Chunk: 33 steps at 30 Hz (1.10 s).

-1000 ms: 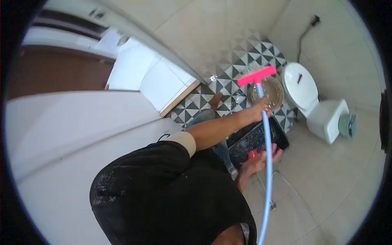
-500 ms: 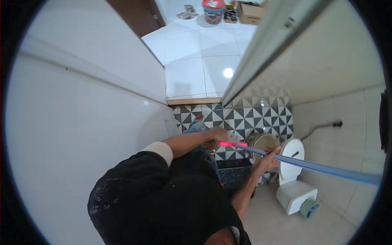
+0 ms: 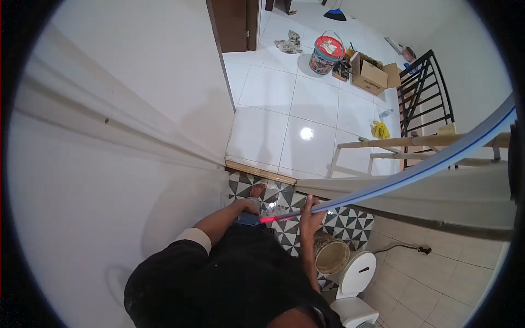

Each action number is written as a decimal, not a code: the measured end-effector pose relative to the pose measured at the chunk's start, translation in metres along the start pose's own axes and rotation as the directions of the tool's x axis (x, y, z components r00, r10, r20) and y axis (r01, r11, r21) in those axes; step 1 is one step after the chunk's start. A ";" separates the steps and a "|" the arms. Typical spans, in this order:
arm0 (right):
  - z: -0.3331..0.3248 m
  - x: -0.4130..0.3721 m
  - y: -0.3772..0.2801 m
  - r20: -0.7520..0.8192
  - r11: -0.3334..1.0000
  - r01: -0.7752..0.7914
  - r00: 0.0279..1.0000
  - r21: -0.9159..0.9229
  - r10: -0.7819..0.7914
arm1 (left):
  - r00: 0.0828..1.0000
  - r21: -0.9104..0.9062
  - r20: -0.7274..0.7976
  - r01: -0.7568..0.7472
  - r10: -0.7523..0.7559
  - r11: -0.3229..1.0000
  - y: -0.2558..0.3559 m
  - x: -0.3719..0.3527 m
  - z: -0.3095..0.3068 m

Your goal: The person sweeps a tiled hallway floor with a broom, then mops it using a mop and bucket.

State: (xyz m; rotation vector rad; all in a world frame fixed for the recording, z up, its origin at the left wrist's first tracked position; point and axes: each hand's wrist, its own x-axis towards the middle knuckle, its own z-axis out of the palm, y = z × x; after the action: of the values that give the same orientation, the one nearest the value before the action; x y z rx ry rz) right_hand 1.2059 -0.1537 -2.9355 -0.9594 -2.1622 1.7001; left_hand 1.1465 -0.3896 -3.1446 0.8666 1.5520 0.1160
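A long pale grey-blue bar (image 3: 394, 183) with a darker blue line runs from the right edge down to the middle, curved by the lens. Its near end carries a bright pink piece (image 3: 268, 220). My right hand (image 3: 311, 216) is closed around the bar a little beyond that pink piece, thumb pointing up. Close by the pink end, my left hand (image 3: 252, 206) looks curled, its fingers pointing down and mostly hidden. I cannot make out what it holds, if anything.
A round, dirty-looking bucket (image 3: 332, 257) and a white toilet (image 3: 358, 273) stand at lower right. A wooden threshold (image 3: 260, 171) edges the patterned floor. Beyond are a red-lidded pail (image 3: 327, 53), an open cardboard box (image 3: 372, 75), a yellow cloth (image 3: 380, 130), a bamboo ladder (image 3: 415, 141) and a black railing (image 3: 429, 93).
My view has turned, bringing more of the outer room into sight. The bar has swung so its far end rises toward the upper right. Both hands have shifted left and down in view.
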 end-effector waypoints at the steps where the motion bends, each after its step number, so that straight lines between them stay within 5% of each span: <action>1: 0.007 0.019 -0.008 0.002 1.000 0.001 1.000 -0.002 -0.001 | 0.998 -0.019 -0.015 -0.061 0.061 0.998 -0.003 -0.006 -0.015; 2: 0.017 0.036 -0.029 -0.007 0.999 0.002 1.000 0.049 -0.002 | 0.997 -0.191 -0.079 -0.030 0.015 0.981 -0.032 0.012 -0.004; 5: 0.028 0.098 -0.082 -0.089 0.996 0.086 0.992 0.011 -0.085 | 0.990 -0.326 -0.129 0.007 -0.051 0.945 -0.066 0.003 -0.026; 6: 0.027 0.117 -0.098 -0.110 0.991 0.131 0.986 0.031 -0.127 | 0.954 -0.357 -0.155 0.190 -0.258 0.914 -0.013 -0.066 -0.076; 10: 0.023 0.185 -0.134 -0.170 0.973 0.185 0.972 0.141 -0.160 | 0.833 -0.677 -0.379 0.047 -0.403 0.735 -0.027 -0.100 -0.106; 14: 0.026 0.249 -0.130 -0.198 0.973 0.185 0.968 0.141 -0.156 | 0.739 -0.795 -0.447 -0.071 -0.504 0.602 -0.039 -0.108 -0.155; 18: 0.035 0.320 -0.111 -0.261 0.967 0.236 0.943 0.095 -0.205 | 0.661 -0.780 -0.499 -0.060 -0.561 0.623 -0.057 -0.091 -0.231; 19: 0.039 0.342 -0.111 -0.265 0.947 0.224 0.951 0.229 -0.160 | 0.618 -0.773 -0.554 -0.134 -0.558 0.620 -0.063 -0.084 -0.255; 21: 0.046 0.377 -0.113 -0.293 0.977 0.166 0.949 0.137 -0.120 | 0.574 -0.762 -0.599 -0.196 -0.558 0.617 -0.075 -0.080 -0.300; 23: 0.054 0.409 -0.096 -0.308 0.979 0.131 0.948 0.157 -0.077 | 0.458 -0.715 -0.673 -0.201 -0.581 0.669 -0.081 -0.082 -0.347; 27: 0.071 0.498 -0.084 -0.340 0.997 0.054 0.940 0.047 -0.035 | 0.404 -0.726 -0.679 -0.243 -0.614 0.643 -0.116 -0.054 -0.443; 29: 0.080 0.540 -0.069 -0.335 1.000 -0.024 0.942 -0.013 0.018 | 0.566 -0.881 -0.472 -0.287 -0.676 0.376 -0.123 -0.057 -0.482; 33: 0.099 0.626 -0.099 -0.292 0.998 0.021 0.956 0.056 -0.003 | 0.549 -0.930 -0.355 -0.126 -0.757 0.345 -0.177 -0.044 -0.530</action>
State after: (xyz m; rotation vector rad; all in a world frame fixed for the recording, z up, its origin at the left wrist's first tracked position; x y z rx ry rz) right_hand 0.6409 0.1428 -3.0060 -1.1013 -1.9135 1.4975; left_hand 0.5914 -0.3244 -3.0971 -0.6090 2.0494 1.0524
